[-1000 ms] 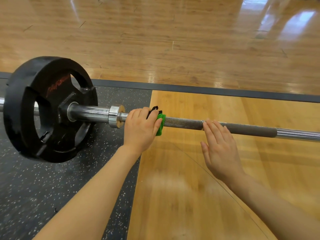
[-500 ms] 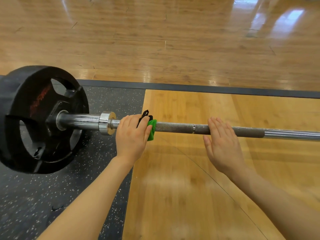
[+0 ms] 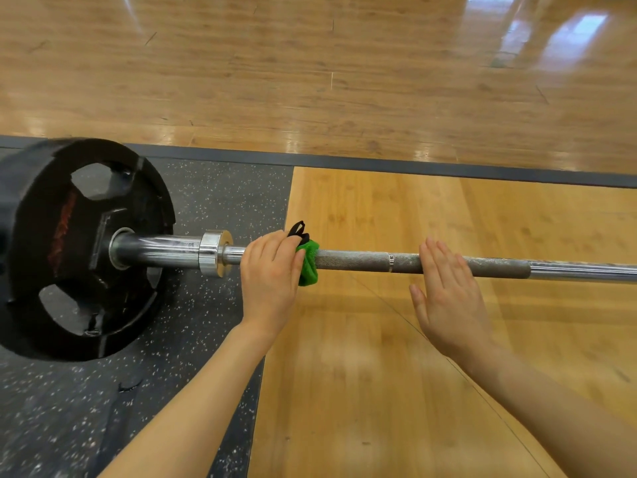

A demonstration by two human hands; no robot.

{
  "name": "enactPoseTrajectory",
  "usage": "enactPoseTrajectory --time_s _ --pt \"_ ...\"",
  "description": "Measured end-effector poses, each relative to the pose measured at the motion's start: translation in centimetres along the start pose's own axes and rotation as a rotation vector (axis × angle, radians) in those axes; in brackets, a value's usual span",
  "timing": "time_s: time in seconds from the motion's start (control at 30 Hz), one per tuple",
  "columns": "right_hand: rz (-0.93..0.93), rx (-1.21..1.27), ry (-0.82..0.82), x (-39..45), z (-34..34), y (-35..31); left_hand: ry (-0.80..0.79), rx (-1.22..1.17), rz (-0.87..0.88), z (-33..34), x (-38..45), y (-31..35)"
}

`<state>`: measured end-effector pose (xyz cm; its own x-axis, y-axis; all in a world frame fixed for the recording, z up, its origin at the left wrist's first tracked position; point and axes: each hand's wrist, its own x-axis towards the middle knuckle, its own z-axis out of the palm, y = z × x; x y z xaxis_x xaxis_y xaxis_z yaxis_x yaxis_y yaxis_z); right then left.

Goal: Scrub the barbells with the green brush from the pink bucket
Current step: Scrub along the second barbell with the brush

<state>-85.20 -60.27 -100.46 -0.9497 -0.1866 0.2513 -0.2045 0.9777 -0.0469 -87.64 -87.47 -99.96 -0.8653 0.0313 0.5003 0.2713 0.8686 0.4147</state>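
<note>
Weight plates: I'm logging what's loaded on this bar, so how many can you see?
1. A black weight plate sits on the barbell's left sleeve, resting on the speckled rubber mat. The bar's right end runs out of frame, so more plates may be hidden.

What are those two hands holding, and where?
The left hand grips the green brush over its top, pressed on the barbell. The right hand holds nothing; its straight fingers rest on the bar.

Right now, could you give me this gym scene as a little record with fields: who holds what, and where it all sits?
left hand: grips the green brush on the barbell, beside the collar
right hand: fingers straight, resting flat against the bar's rough grey section
weight plate: black, on the bar's left end, over a speckled dark mat
floor: wood
pink bucket: not in view
</note>
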Motion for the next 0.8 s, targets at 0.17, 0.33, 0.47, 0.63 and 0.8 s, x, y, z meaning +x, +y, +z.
enactPoseTrajectory --time_s 0.17,0.33,0.47,0.63,0.8 --pt "0.0 -0.012 -0.012 -1.5 -0.4 -0.3 0.017 -0.064 0.025 -0.9 0.5 1.9" --pt "0.013 0.008 -0.019 -2.8 -1.0 -0.7 -0.012 -0.013 0.048 -0.9 1.6 3.1" --pt "0.015 0.049 -0.004 -2.9 -1.7 -0.7 -0.135 0.199 0.047 -0.3 1.0 3.0" --pt "0.081 0.048 -0.027 -1.4 -1.5 0.3 -0.135 0.226 0.123 0.1 0.0 3.1" --pt "0.079 0.039 -0.03 -1.8 -1.2 0.4 -0.113 0.193 0.193 1.5 -0.1 5.5"
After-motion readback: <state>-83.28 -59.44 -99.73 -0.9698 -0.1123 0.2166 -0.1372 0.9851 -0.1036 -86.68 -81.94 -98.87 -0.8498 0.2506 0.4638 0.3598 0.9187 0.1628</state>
